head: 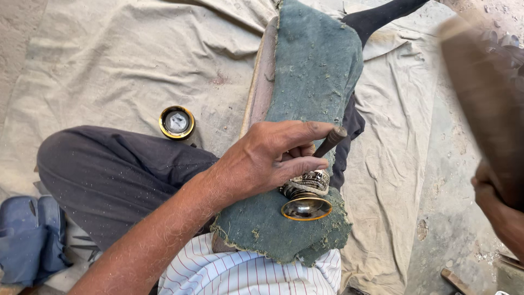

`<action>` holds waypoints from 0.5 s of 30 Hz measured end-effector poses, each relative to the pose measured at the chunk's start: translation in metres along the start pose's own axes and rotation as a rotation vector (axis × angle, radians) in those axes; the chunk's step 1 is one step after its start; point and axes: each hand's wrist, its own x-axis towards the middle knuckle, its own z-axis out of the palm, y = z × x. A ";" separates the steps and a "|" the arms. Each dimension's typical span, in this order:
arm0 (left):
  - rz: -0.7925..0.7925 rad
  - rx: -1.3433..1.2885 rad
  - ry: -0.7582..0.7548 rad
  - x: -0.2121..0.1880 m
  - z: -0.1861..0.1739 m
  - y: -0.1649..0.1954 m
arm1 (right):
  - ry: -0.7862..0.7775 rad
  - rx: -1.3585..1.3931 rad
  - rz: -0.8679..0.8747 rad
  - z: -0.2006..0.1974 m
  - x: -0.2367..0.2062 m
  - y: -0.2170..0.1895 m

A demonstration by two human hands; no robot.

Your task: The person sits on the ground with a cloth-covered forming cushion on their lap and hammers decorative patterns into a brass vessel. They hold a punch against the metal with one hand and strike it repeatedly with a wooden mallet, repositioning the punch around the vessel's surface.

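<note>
My left hand (270, 155) grips a short dark metal punch (329, 141), its tip set against a small engraved brass vessel (307, 195). The vessel lies on its side on a green cloth pad (311, 71) that covers a long wooden board (262, 76) resting across my legs. My right hand (499, 210) is raised at the right edge and holds a blurred wooden mallet (483, 98) above the work.
A small round brass cup (177, 122) stands on the beige ground sheet (120, 60) to the left. My bent knee in dark trousers (109, 169) fills the lower left. A blue sandal (27, 237) lies at the far left. Bare dusty floor (453, 218) lies to the right.
</note>
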 end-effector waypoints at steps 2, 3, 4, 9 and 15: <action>0.005 0.004 -0.004 0.000 0.000 -0.002 | -0.011 0.002 0.006 0.002 -0.001 0.003; 0.018 0.008 -0.015 0.000 0.000 -0.002 | -0.016 0.011 0.010 0.003 -0.002 0.005; 0.025 0.001 -0.017 0.000 0.000 -0.003 | -0.012 0.017 0.014 0.004 -0.002 0.006; 0.021 0.030 -0.029 0.001 0.000 -0.003 | -0.021 0.045 0.031 0.006 -0.004 0.009; -0.034 -0.037 -0.043 0.003 -0.003 0.001 | -0.032 0.089 0.074 0.010 -0.009 0.017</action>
